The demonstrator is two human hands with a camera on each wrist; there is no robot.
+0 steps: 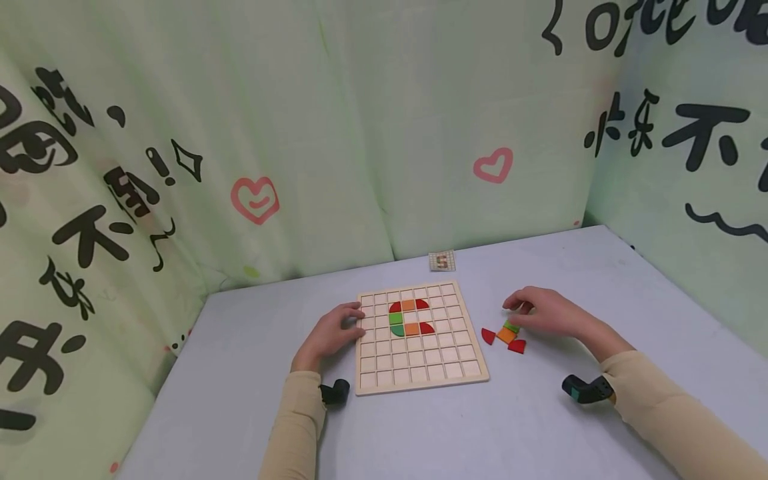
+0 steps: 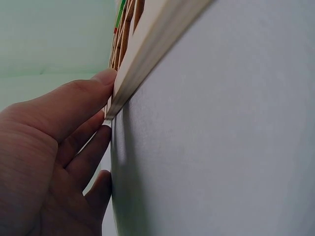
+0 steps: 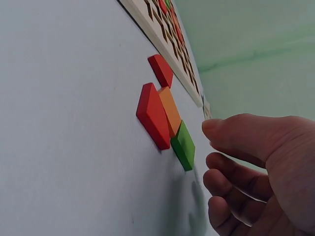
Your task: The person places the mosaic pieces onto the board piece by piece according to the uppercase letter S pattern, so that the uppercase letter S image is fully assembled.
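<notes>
A wooden grid board (image 1: 426,387) lies on the table, its left rim touched by my left hand (image 1: 328,333). In the left wrist view, the thumb (image 2: 101,81) rests against the board's edge, with the other fingers spread below it. Red, orange and green tiles form a C-like shape on the board. My right hand (image 1: 543,311) hovers, fingers loosely bent, beside a green tile (image 3: 183,146). Nothing shows between its fingers. Against that tile lies an orange square tile (image 3: 170,110), with a red quarter-round tile (image 3: 152,118) alongside and another red tile (image 3: 161,70) nearer the board.
A small pattern card (image 1: 442,261) lies behind the board at the table's back edge. Both wrists carry black devices, one at the left cuff (image 1: 336,392). A pale green curtain (image 1: 360,133) with black lettering and pink hearts encloses the back and sides of the white table (image 1: 240,400).
</notes>
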